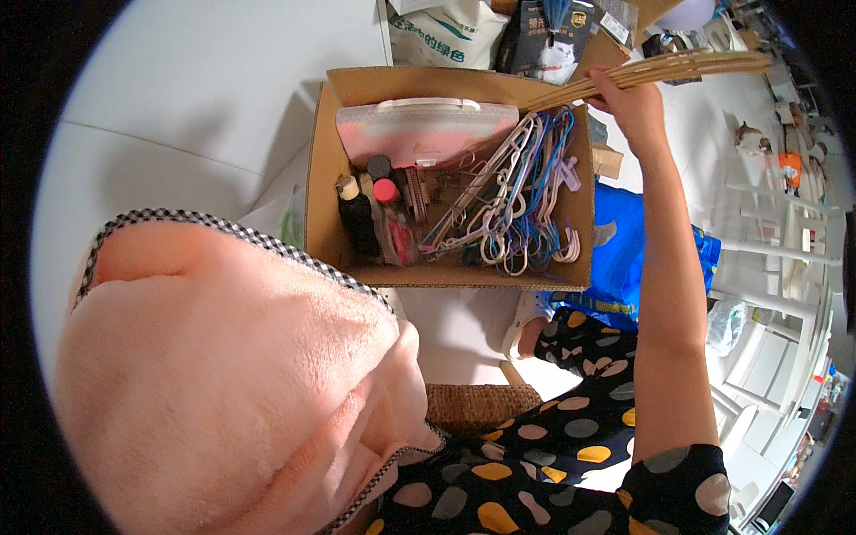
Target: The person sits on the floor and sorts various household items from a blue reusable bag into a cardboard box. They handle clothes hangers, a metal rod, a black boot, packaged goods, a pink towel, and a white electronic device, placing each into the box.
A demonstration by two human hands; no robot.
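Note:
My right hand (625, 110) grips a bundle of thin tan rods (689, 69) over the right back corner of an open cardboard box (455, 277). The left tips of the rods reach down past the box's rim. Inside stand a pink and clear file case (428, 134) with a white handle and a dark bottle (358, 217) with a pale cap. Many clothes hangers (518, 194) in white, blue and purple fill the right side. My left hand is out of view; a peach plush cloth (234, 374) with black-and-white checked trim covers the left foreground.
Behind the box are a white bag (448, 37) and a dark pack with a cat picture (552, 50). A blue bag (615, 247) lies to its right. A cat (752, 138) and a white rack (769, 301) are farther right. Below the box is a woven seat (478, 404).

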